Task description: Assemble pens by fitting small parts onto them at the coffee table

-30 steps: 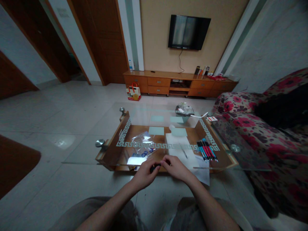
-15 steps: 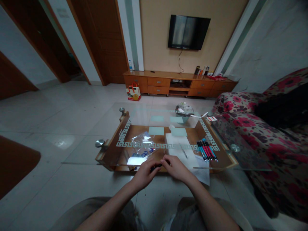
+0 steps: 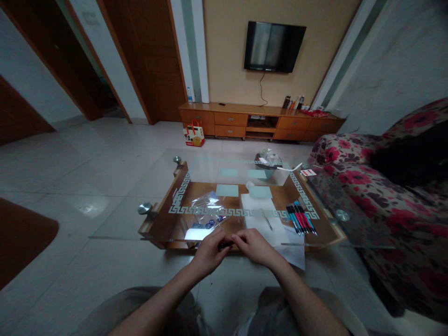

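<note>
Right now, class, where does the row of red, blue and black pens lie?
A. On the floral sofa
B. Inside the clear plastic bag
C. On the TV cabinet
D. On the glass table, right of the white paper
D: the pens lie on the glass table, right of the white paper.

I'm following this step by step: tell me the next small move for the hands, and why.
Probably press the two ends together: the left hand and right hand both pinch one thin dark pen at the near edge of the glass table, fingertips almost meeting.
</note>
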Tool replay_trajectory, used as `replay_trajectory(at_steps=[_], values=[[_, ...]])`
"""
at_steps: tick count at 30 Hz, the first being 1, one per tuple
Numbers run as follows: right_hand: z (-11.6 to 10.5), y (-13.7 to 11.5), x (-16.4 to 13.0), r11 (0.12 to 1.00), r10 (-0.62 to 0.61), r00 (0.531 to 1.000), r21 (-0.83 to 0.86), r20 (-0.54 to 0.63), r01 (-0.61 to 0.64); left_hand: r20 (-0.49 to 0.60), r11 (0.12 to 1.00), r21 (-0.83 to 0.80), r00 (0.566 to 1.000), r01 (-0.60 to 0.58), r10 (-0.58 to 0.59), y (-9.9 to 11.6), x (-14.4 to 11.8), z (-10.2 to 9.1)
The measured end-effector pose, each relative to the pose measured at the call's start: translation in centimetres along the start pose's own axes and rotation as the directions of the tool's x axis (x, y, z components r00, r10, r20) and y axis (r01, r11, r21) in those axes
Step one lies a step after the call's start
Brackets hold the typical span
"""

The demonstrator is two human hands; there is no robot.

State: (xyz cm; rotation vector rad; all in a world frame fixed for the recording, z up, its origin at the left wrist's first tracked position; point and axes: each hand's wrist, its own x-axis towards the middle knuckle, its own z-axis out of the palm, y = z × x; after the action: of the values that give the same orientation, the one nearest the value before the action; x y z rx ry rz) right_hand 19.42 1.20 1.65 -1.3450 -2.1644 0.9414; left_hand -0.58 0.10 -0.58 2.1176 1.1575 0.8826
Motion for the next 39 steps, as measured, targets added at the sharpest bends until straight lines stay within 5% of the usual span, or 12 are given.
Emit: replay_trajectory(at_steps=[10,14,20,24,27,33,39], values=[[-1.2,1.1,0.6,0.988,0.156,0.943,0.046,-0.294,-0.149,0.046,0.996,-0.077,0.998,0.053,-0.049,0.9,0.3,-0.2],[-1.3,1.2,0.6,0.974,0.219,0.935,0.112,-0.280,-0.195,0.041,0.997,-0.062,0.999,0.035,-0.033,0.9,0.3,-0.3],[-0.8,0.1,1.0,0.895,0.216,0.960,0.430,-0.178,-0.121,-0.022,0.988,-0.133,0.996,0.082,-0.085,0.9,0.4,-0.5],[-0.2,0.0,1.2,0.876,0.149,0.977,0.479,-0.155,-0.058,0.054,0.977,-0.184,0.993,0.109,-0.100,1.0,0.3,-0.4],[0.0,0.6,1.4,0.842,0.214,0.952,0.536,-0.219,-0.066,0.113,0.973,-0.201,0.989,0.111,-0.090,1.2,0.1,-0.3],[-0.2,1.8,1.6,0.775,0.342,0.902,0.622,-0.264,-0.112,0.161,0.993,-0.116,0.987,-0.006,0.025,0.7,-0.3,-0.1],[-0.3,1.0,1.3,0.795,0.296,0.938,0.590,-0.180,-0.137,0.183,0.984,0.072,0.972,-0.166,0.150,0.4,-0.3,-0.7]])
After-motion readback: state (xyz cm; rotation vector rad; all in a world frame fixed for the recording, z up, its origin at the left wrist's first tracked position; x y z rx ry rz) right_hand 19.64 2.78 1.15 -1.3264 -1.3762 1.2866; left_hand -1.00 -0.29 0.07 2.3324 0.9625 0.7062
